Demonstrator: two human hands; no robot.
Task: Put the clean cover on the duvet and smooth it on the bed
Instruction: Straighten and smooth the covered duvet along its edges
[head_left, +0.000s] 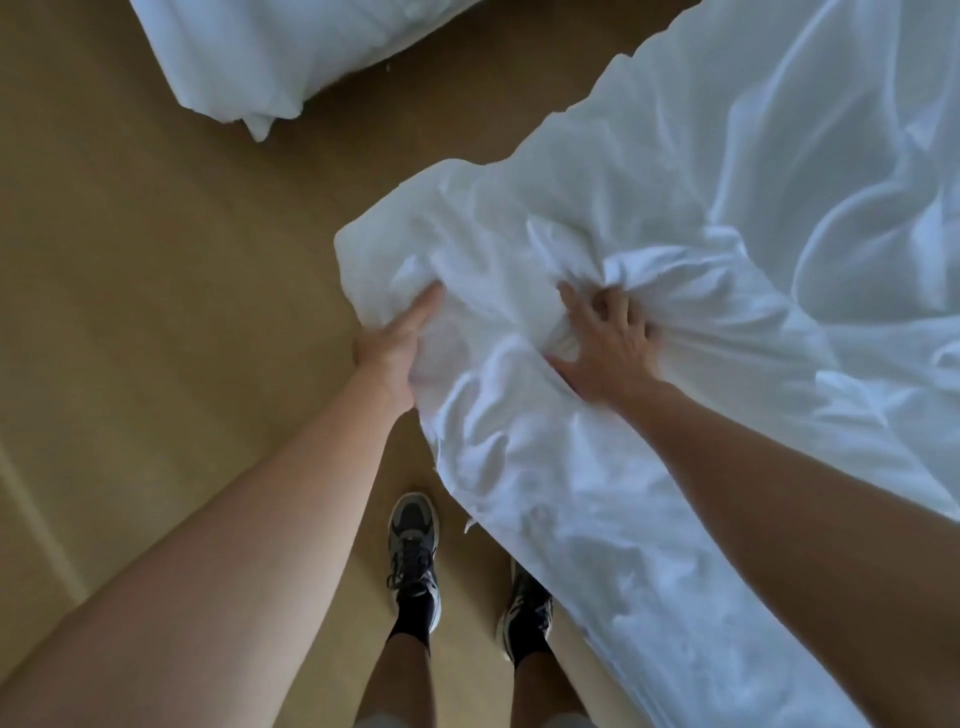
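Head view: left hand (393, 349) pinches the duvet cover's (524, 218) corner; right hand (608, 351), fingers (574, 305) curled, clutches the duvet cover nearby.

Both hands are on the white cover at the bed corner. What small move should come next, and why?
Probably draw the two hands apart to pull the cover taut: the right hand grips a bunch of fabric, the left hand holds the corner, and deep creases lie between them.

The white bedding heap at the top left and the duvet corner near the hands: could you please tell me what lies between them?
Only bare tan floor, in the head view; the bedding heap and the duvet lie apart.
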